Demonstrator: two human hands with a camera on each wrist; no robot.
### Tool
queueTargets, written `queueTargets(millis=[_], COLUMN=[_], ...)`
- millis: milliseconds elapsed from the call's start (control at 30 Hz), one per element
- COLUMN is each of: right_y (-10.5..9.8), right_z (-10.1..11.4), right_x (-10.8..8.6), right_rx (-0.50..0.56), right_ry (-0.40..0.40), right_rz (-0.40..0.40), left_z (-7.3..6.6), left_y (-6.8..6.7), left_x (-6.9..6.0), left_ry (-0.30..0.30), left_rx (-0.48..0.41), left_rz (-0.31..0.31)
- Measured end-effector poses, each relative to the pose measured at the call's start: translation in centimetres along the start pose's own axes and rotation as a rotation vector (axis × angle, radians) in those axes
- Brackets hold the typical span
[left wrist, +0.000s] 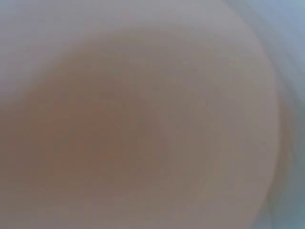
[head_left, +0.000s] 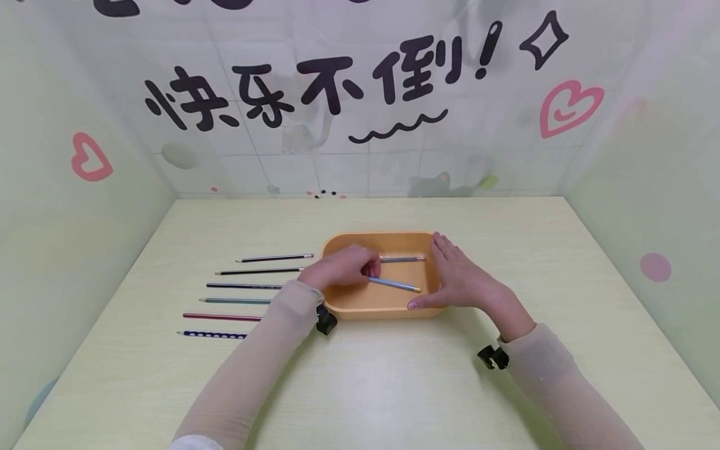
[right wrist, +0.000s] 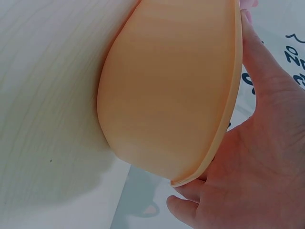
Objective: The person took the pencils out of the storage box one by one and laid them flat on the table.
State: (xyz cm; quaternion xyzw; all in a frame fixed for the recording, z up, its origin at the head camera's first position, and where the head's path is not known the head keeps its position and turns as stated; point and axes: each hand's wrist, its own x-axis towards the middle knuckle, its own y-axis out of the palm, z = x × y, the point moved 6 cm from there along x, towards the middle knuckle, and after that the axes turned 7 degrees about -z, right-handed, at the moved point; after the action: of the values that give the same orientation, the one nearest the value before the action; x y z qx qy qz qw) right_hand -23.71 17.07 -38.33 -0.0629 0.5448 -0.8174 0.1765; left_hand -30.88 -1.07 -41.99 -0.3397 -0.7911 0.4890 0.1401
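An orange plastic box (head_left: 382, 312) rests on the table with its top uncovered. My left hand (head_left: 349, 262) reaches into it over the left side, fingers curled, and pinches the end of a light blue pencil (head_left: 396, 285). A second pencil (head_left: 402, 259) lies along the far side inside the box. On the box's right end, my right hand (head_left: 464, 278) holds the rim (right wrist: 232, 100), thumb at the front and fingers along the far right corner. The left wrist view is only a blur; the left fingertips are partly hidden in the head view.
Several pencils lie side by side to the left of the box, among them a red pencil (head_left: 222, 317), a teal pencil (head_left: 236, 300) and a dark blue spotted pencil (head_left: 210, 334). The left forearm covers some of their right ends. Printed panels enclose the table (head_left: 382, 387) at back and sides.
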Motion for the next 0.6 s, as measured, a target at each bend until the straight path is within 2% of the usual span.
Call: queueTargets(millis=[200, 367, 600], right_y=[0.0, 0.0, 0.1], right_z=[0.0, 0.0, -0.1], right_x=[0.0, 0.0, 0.0], right_rx=[-0.001, 0.001, -0.002], right_ry=[0.001, -0.005, -0.009], right_rz=[-0.003, -0.004, -0.001], left_z=[0.0, -0.1, -0.8], left_y=[0.3, 0.0, -0.9], left_x=[0.0, -0.1, -0.6], left_ry=[0.007, 0.035, 0.077], left_rx=[0.012, 0.001, -0.057], left_rz=[0.029, -0.006, -0.07])
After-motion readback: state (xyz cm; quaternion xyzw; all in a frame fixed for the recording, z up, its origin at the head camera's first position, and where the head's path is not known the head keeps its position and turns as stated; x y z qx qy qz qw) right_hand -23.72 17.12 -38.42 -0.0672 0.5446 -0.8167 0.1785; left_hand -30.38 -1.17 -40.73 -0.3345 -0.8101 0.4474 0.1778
